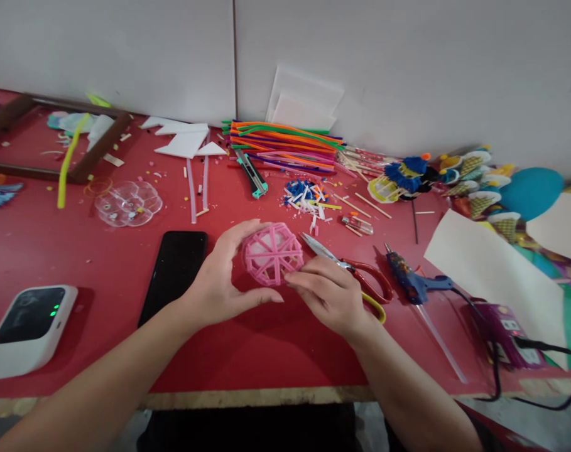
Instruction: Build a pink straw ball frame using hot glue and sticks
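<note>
A pink round frame (274,253) with crossing spokes, like a small wheel, is held up over the red table, its spoked face towards me. My left hand (228,270) curves around its left side, fingers behind it and thumb reaching below. On its lower right edge, my right hand (330,289) pinches with thumb and fingertips; whether a small piece is also between them is hidden. Scissors (367,276) with red and yellow handles lie just behind my right hand. A black phone (174,270) rests beside my left hand.
A blue glue gun (410,276) with a clear stick lies to the right, its cord near a purple box (506,336). Farther back are a box cutter (252,174), coloured pipe cleaners (285,144) and clippings (308,196). A white device (31,329) sits left.
</note>
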`<state>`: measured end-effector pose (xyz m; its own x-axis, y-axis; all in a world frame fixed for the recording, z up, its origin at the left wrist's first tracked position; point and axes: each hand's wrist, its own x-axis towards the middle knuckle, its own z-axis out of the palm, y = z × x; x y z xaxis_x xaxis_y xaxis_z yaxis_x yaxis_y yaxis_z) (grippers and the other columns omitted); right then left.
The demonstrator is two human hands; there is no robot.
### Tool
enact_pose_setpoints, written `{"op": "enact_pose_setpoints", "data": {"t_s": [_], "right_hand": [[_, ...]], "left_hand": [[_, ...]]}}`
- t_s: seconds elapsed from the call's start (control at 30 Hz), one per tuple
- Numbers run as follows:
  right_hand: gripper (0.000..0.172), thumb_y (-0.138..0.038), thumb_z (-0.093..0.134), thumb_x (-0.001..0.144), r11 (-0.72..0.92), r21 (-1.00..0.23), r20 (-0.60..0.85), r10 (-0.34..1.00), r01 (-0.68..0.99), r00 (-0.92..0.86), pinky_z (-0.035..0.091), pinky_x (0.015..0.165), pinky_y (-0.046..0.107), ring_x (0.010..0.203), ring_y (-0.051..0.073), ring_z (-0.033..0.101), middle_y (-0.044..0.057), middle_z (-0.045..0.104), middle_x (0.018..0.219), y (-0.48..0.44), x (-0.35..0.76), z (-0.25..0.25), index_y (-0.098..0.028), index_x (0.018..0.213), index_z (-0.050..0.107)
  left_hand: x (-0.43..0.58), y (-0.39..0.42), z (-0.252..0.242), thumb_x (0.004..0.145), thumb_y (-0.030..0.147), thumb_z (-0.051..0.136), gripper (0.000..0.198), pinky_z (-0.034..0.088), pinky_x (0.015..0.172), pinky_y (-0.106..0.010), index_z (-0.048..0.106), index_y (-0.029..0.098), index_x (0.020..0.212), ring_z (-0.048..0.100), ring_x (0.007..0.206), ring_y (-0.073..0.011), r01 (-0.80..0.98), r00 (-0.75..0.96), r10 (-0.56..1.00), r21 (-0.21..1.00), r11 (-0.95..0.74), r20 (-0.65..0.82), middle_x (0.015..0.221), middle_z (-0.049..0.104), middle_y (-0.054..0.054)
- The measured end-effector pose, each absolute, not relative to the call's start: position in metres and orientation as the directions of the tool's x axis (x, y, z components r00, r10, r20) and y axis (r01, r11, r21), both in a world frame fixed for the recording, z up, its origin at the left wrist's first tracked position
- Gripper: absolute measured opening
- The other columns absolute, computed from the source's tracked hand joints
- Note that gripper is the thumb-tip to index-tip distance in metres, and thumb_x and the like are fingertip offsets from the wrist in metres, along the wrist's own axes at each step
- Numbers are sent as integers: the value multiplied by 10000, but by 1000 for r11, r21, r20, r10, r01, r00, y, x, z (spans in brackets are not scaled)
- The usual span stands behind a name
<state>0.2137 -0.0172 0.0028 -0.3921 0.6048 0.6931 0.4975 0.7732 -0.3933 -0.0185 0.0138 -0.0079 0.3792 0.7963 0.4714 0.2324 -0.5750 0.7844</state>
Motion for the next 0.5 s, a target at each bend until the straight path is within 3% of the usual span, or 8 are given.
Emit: {"op": "enact_pose_setpoints", "data": {"t_s": [0.2, 0.33, 0.5], "right_hand": [[262, -30, 589, 933, 759, -398, 700, 614, 515, -364, 591, 794, 335, 826, 167, 655, 34, 715, 882, -14, 216, 1, -220, 1056, 720], [274, -47, 603, 933, 754, -411, 705, 619, 513, -345, 600, 805, 343, 844, 171, 673, 34, 715, 894, -13, 216, -1, -235, 1095, 718], [235, -74, 619, 945, 722, -464, 709, 650, 513, -275, 611, 799, 330, 867, 161, 695, 37, 706, 931, -16, 216, 0, -246, 1081, 701]], "left_hand": [[-17, 12, 6, 1007, 496, 554, 479, 563, 1060, -435, 573, 227, 1403, 660, 1263, -282, 82, 321, 888, 924, -373, 330, 1413, 642, -137], [-14, 14, 10, 1003, 482, 565, 399, 570, 1050, -437, 664, 235, 1301, 693, 1210, -270, 16, 217, 952, 975, -223, 215, 1331, 714, -99], [-11, 15, 10, 993, 406, 604, 302, 554, 1076, -407, 703, 248, 1230, 688, 1217, -239, -69, 180, 965, 981, -181, 190, 1294, 733, -78]]}}
